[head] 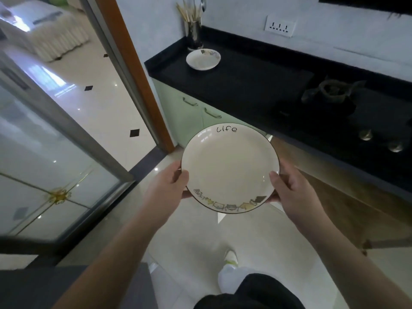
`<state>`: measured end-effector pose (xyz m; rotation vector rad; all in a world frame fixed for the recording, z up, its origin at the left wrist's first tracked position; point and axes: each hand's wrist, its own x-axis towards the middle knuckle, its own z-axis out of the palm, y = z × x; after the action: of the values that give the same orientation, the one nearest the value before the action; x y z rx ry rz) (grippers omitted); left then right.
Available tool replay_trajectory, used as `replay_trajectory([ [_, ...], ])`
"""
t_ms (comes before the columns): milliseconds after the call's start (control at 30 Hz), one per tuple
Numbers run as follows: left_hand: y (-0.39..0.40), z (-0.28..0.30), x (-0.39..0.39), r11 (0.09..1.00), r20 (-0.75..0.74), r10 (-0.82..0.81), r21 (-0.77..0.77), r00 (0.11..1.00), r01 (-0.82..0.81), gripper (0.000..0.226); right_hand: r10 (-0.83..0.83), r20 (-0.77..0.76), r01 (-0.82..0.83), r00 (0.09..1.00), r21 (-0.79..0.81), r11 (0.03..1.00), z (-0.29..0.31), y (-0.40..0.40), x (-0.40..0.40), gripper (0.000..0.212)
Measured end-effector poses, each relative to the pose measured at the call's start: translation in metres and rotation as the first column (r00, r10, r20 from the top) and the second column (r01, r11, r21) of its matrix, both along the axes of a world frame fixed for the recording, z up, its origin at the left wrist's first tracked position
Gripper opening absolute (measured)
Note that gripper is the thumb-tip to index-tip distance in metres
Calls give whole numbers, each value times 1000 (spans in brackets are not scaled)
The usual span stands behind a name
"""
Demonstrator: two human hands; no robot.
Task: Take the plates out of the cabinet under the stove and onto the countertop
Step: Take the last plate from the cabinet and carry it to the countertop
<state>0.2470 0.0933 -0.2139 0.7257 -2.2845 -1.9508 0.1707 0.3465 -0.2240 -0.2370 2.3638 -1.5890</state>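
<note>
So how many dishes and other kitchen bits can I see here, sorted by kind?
Plates: 2, the plate held between the left hand and right hand, and the smaller plate on the black countertop
Utensil holders: 1, the metal cup with chopsticks
Stove knobs: 2
Wall sockets: 1
Total: 6
</note>
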Motion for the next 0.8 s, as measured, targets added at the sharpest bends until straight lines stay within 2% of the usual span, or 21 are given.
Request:
replay_trajectory([
  [167, -41, 0, -30, 997, 19, 81, -10, 997, -81, 35, 50, 25, -50, 998, 11, 999, -2, -45, -42, 30],
  [367, -86, -7, -55, 993, 45, 116, 14, 992, -117, 36, 56, -69, -53, 996, 48, 997, -1, -99, -74, 29],
  [467, -116, -6, -74, 992, 35, 119, 30, 992, -120, 38, 45, -61, -40, 997, 86, 995, -3, -129, -85, 31],
  [600, -165, -6, -106, 997, 25, 65, 45, 998, -66, 31, 15, -63, -7, 998, 119, 993, -3, -174, -103, 31],
  [800, -247, 0, -150, 998, -5, -57, 40, 998, 57, 31, -138, -51, 142, 989, 81, 987, -1, -250, -121, 37],
])
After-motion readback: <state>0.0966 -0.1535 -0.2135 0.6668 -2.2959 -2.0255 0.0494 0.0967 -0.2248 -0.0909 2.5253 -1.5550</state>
